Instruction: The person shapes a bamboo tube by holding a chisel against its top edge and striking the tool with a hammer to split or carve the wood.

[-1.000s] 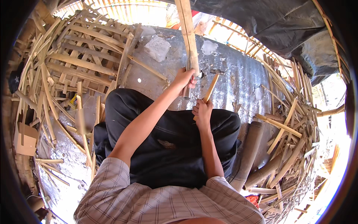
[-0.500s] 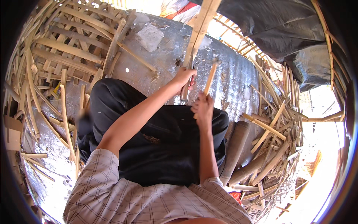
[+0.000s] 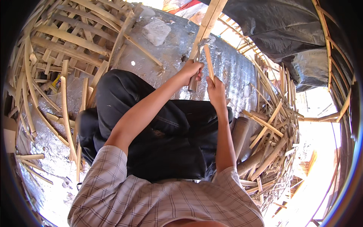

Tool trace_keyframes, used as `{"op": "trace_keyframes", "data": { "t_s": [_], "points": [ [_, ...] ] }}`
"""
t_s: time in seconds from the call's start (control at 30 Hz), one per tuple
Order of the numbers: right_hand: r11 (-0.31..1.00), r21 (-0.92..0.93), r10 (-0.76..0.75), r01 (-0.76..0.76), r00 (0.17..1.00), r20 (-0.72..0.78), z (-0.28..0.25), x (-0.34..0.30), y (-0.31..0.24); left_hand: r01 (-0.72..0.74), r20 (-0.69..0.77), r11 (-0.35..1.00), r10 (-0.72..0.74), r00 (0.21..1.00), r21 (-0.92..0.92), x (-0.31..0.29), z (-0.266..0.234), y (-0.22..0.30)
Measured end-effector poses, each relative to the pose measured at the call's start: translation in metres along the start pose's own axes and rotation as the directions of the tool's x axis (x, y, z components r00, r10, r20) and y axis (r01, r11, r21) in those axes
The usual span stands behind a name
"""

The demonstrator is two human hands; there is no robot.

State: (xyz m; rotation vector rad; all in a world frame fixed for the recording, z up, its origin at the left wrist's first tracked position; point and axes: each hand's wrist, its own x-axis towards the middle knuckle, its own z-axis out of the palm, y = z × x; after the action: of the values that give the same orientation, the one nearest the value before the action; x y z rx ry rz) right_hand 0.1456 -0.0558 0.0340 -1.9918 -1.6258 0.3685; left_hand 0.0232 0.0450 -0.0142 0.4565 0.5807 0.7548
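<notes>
My left hand (image 3: 191, 70) is closed round a metal-handled blade (image 3: 192, 87), whose tubular end sticks out below the fist. The blade's thin upper part lies against the lower end of a long bamboo pole (image 3: 210, 19), which slants away from me and has a lengthwise split line. In my right hand (image 3: 216, 94) is a hammer (image 3: 208, 60), gripped by its wooden handle. Its metal head is up beside the pole and the blade's top; whether they touch, I cannot tell. Both hands are in front of my crossed legs (image 3: 151, 125).
A grey chunk of stone (image 3: 156, 32) rests on the dark ground sheet (image 3: 170, 41). Woven bamboo lattice (image 3: 73, 36) and loose strips (image 3: 64, 109) lie at left. To the right are a thick bamboo piece (image 3: 239, 134) and a heap of split bamboo (image 3: 270, 151). Black sheeting (image 3: 283, 30) hangs at upper right.
The hammer has moved up and left, bringing its head to the pole and blade. My right hand has risen with it. The view has shifted slightly.
</notes>
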Motion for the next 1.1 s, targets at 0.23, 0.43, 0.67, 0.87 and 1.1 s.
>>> {"op": "trace_keyframes", "data": {
  "t_s": [0.23, 0.43, 0.67, 0.87, 1.1],
  "points": [
    [0.982, 0.189, 0.04, 0.002, 0.975, -0.217, -0.068, 0.019, -0.077, 0.019, 0.047, 0.998, -0.016, 0.999, -0.06, 0.003, -0.011, -0.004],
    [0.988, 0.031, -0.135, 0.152, 0.94, -0.312, -0.032, 0.021, -0.014, -0.019, 0.062, 0.999, 0.022, 0.998, -0.043, -0.001, 0.003, -0.009],
    [0.995, -0.09, 0.039, -0.04, 0.999, -0.014, -0.053, 0.024, -0.043, 0.047, 0.119, 0.998, -0.05, 0.992, 0.03, 0.012, -0.014, -0.025],
    [0.966, 0.142, -0.15, 0.217, 0.914, -0.377, -0.086, 0.023, -0.083, 0.07, 0.096, 0.995, -0.076, 0.993, 0.071, 0.008, -0.009, -0.022],
    [0.892, 0.048, 0.415, -0.449, 0.858, 0.301, -0.007, -0.016, 0.028, 0.035, 0.002, 0.999, -0.035, 0.999, 0.037, 0.002, -0.01, -0.017]
  ]
}}
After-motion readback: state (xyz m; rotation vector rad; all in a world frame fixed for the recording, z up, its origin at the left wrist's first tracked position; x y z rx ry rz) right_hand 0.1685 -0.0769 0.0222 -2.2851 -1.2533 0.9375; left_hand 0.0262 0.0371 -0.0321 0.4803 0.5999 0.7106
